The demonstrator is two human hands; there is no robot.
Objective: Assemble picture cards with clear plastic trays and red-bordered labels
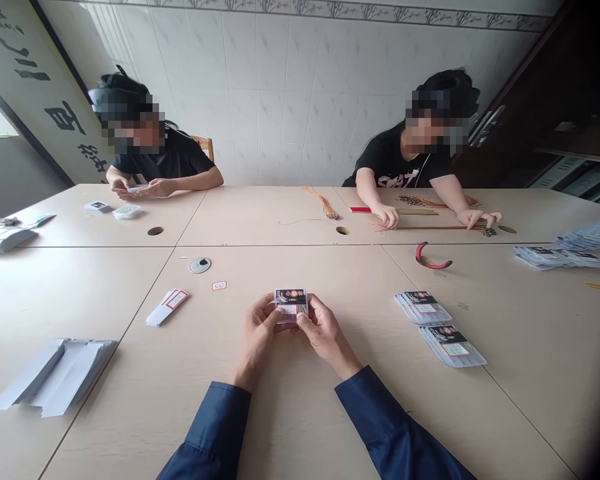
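Note:
Between my two hands is a small flat packet (pixel 291 297) with a black printed top and a white label, held upright above the table. My left hand (pixel 261 328) grips its left edge, thumb on the front. On the right edge, my right hand (pixel 326 332) pinches it the same way. Fanned stacks of similar packets, one farther off (pixel 423 307) and one nearer (pixel 453 345), lie to the right. Left of my hands rests a small pile of white strips with a red-framed label (pixel 167 307). A single red-framed label (pixel 219 285) lies on the wood.
Folded white papers (pixel 55 377) lie at the left. Ahead are a silver disc (pixel 200 265) and a red-and-black curved object (pixel 430 261). Across the table (pixel 300 427), one person (pixel 165 157) handles a card; another (pixel 405 167) handles thin orange strands. More packets (pixel 563 258) lie far right.

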